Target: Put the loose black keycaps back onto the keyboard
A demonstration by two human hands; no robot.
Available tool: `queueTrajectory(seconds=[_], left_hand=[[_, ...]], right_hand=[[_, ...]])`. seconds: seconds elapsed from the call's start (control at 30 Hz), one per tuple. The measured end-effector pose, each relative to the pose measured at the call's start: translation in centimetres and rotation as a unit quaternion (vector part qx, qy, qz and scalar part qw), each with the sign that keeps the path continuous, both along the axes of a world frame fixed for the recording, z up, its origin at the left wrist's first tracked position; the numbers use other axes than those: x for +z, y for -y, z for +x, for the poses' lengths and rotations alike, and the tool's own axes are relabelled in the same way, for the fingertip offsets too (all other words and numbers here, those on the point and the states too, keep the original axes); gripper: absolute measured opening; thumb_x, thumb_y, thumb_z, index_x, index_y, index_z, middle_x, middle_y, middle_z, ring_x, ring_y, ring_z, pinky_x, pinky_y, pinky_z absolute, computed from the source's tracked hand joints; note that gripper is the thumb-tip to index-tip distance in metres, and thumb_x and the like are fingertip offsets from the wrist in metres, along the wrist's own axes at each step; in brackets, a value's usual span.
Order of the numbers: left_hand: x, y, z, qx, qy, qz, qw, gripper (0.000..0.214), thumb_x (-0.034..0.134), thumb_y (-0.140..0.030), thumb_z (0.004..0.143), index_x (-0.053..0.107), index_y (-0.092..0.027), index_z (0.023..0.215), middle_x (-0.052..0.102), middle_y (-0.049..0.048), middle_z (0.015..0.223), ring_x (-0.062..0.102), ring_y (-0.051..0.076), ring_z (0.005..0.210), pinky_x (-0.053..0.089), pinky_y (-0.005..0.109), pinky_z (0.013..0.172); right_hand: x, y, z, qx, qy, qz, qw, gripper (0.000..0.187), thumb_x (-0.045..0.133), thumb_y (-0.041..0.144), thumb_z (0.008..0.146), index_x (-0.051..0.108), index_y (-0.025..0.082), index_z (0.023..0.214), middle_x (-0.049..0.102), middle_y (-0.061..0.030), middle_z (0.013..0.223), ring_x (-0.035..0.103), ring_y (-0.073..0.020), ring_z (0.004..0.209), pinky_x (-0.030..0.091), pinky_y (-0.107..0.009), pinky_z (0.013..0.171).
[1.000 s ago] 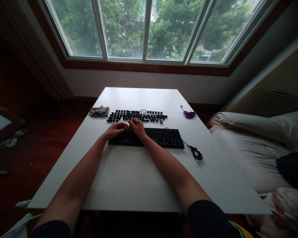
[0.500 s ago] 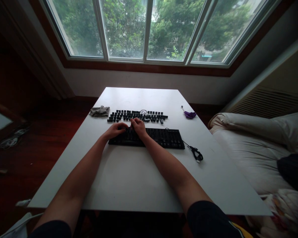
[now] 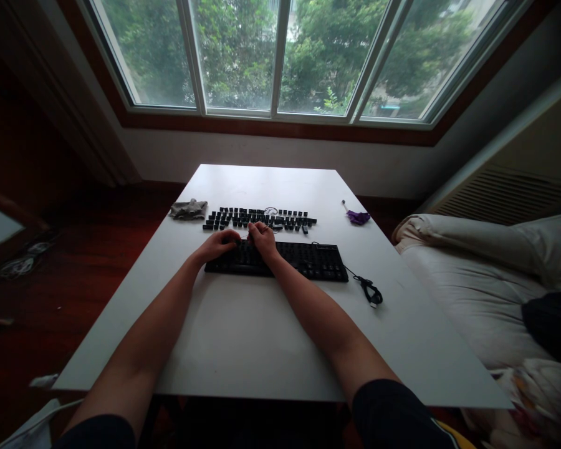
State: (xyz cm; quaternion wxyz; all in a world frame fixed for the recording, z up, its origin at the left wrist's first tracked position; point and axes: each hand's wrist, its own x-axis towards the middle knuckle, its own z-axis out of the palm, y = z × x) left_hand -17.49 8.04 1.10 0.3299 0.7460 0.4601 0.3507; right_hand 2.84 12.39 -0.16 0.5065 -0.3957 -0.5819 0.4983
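A black keyboard (image 3: 308,262) lies across the middle of the white table (image 3: 262,337). My left hand (image 3: 217,244) rests over its far left corner, fingers curled down against it. Just to the right, my right hand (image 3: 262,238) is held above the keyboard's far edge with thumb and fingers pinched together. Whatever is in that pinch is too small and dark to make out. Beyond both hands, several loose black keycaps (image 3: 290,221) are laid out in rows. A thin wire loop (image 3: 271,211) shows among them.
A grey-green cloth (image 3: 188,210) is at the table's left edge. On the right lie a purple cloth (image 3: 358,217) and a thin stick-like thing (image 3: 345,204). The keyboard's coiled cable (image 3: 369,290) sits off its right end. A light-coloured sofa (image 3: 467,280) stands to the right.
My right hand has shifted very slightly to the right. My left hand and the keyboard look unchanged, apart from a tiny shift of the whole view.
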Motion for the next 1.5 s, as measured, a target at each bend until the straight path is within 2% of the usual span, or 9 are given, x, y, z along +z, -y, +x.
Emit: queueTrajectory(seconds=[0.27, 0.47, 0.63, 0.8, 1.0, 1.27, 1.37, 1.5], left_hand=[[-0.4, -0.2, 0.1, 0.018, 0.011, -0.002, 1.0, 0.032, 0.066, -0.036, 0.085, 0.072, -0.021, 0.113, 0.073, 0.0058, 0.111, 0.068, 0.022, 0.1, 0.052, 0.037, 0.095], [-0.5, -0.2, 0.0, 0.026, 0.019, 0.009, 0.999, 0.032, 0.067, -0.039, 0.085, 0.073, -0.021, 0.111, 0.074, 0.0063, 0.111, 0.067, 0.023, 0.105, 0.052, 0.037, 0.097], [-1.3, -0.4, -0.2, 0.098, 0.001, 0.026, 0.995, 0.034, 0.065, -0.041, 0.086, 0.073, -0.022, 0.113, 0.074, 0.0056, 0.107, 0.068, 0.02, 0.09, 0.054, 0.034, 0.085], [-2.0, -0.8, -1.1, 0.181, -0.035, 0.078, 0.98, 0.028, 0.062, -0.038, 0.088, 0.073, -0.024, 0.109, 0.073, 0.0057, 0.11, 0.066, 0.021, 0.101, 0.052, 0.036, 0.089], [-2.3, -0.6, -2.1, 0.229, -0.058, 0.058, 0.97, 0.029, 0.063, -0.037, 0.085, 0.074, -0.024, 0.108, 0.074, 0.0061, 0.109, 0.065, 0.021, 0.094, 0.052, 0.032, 0.08], [-3.0, -1.5, -2.4, 0.222, -0.096, 0.024, 0.97, 0.032, 0.066, -0.037, 0.079, 0.077, -0.023, 0.105, 0.071, 0.0046, 0.096, 0.062, 0.018, 0.081, 0.052, 0.031, 0.077], [-2.9, -1.8, -2.1, 0.211, -0.144, 0.011, 0.967, 0.031, 0.068, -0.036, 0.077, 0.078, -0.023, 0.103, 0.069, 0.0036, 0.089, 0.061, 0.018, 0.077, 0.051, 0.031, 0.076], [-2.8, -2.0, -1.8, 0.23, -0.182, 0.014, 0.956, 0.029, 0.067, -0.036, 0.079, 0.079, -0.025, 0.103, 0.068, 0.0031, 0.083, 0.062, 0.019, 0.077, 0.049, 0.031, 0.077]], right_hand=[[0.0, -0.2, 0.0, -0.011, -0.003, -0.004, 1.0, 0.045, 0.06, 0.066, 0.083, 0.053, 0.023, 0.071, 0.061, 0.0019, 0.06, 0.056, -0.0132, 0.05, 0.044, -0.025, 0.053], [-0.2, -0.2, 0.0, -0.049, 0.022, 0.011, 0.999, 0.044, 0.053, 0.063, 0.089, 0.052, 0.023, 0.072, 0.061, 0.0016, 0.061, 0.056, -0.0136, 0.053, 0.044, -0.025, 0.056], [-0.2, 0.7, -0.3, -0.048, 0.067, 0.028, 0.996, 0.042, 0.053, 0.059, 0.091, 0.052, 0.023, 0.069, 0.061, 0.0027, 0.059, 0.056, -0.0141, 0.055, 0.043, -0.025, 0.059], [-0.3, 1.7, -0.7, -0.051, 0.103, 0.025, 0.993, 0.041, 0.052, 0.058, 0.091, 0.052, 0.023, 0.07, 0.06, 0.0034, 0.059, 0.056, -0.0148, 0.058, 0.043, -0.025, 0.063], [0.1, 2.4, -0.9, -0.045, 0.122, 0.021, 0.991, 0.04, 0.052, 0.059, 0.09, 0.052, 0.024, 0.069, 0.059, 0.0031, 0.059, 0.055, -0.0155, 0.061, 0.043, -0.025, 0.064], [0.1, 4.8, -0.3, -0.022, 0.116, 0.016, 0.993, 0.039, 0.054, 0.058, 0.088, 0.054, 0.024, 0.07, 0.059, 0.0027, 0.059, 0.054, -0.016, 0.06, 0.044, -0.026, 0.062], [0.3, 5.1, -0.1, -0.015, 0.108, 0.01, 0.994, 0.039, 0.055, 0.058, 0.088, 0.054, 0.024, 0.07, 0.058, 0.0024, 0.058, 0.054, -0.0164, 0.059, 0.044, -0.027, 0.062], [0.4, 4.9, 0.0, -0.004, 0.104, 0.013, 0.994, 0.039, 0.055, 0.058, 0.088, 0.054, 0.023, 0.07, 0.059, 0.0026, 0.058, 0.055, -0.0161, 0.058, 0.044, -0.027, 0.062]])
